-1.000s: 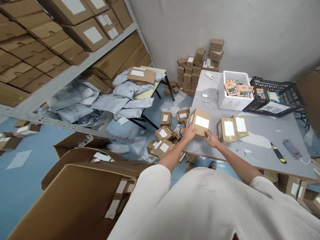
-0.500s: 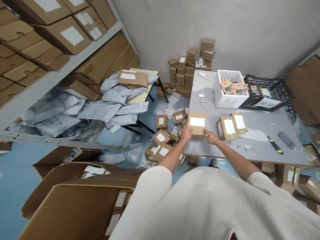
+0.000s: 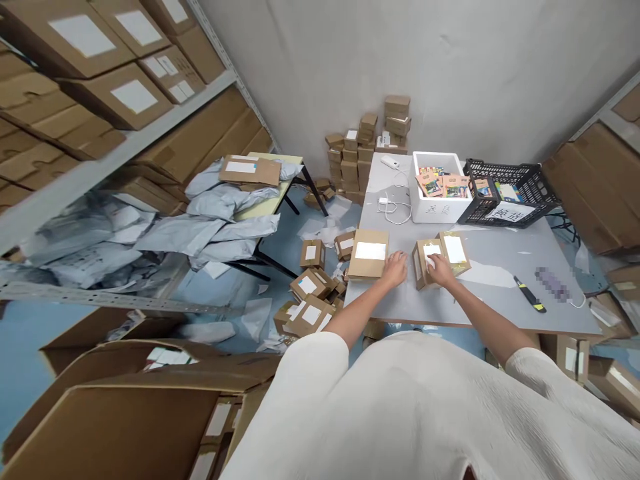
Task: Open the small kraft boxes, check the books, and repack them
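Observation:
A flat cardboard box (image 3: 367, 268) with a white label lies at the left edge of the grey table (image 3: 385, 303). My left hand (image 3: 395, 269) is at its right side, fingers stretched out and not wrapped around it. To the right stand two smaller taped cartons with white labels. On the nearer carton (image 3: 423, 275), my right hand (image 3: 440, 270) rests over the top and label with fingers extended, hiding part of it. The second carton (image 3: 456, 252) sits right behind it, touching or nearly so.
Farther back are a white foam box (image 3: 440, 212) of colourful packets, a black crate (image 3: 537, 193) and a white cable (image 3: 397, 217). A utility knife (image 3: 530, 295) lies at right. Parcels (image 3: 310, 287) litter the floor left; grey mailer bags (image 3: 215, 200) cover a side table.
Both hands have left their grip on the flat box's sides. My right hand has moved right onto the nearer carton; my left has shifted to the flat box's right side. The view has turned slightly right.

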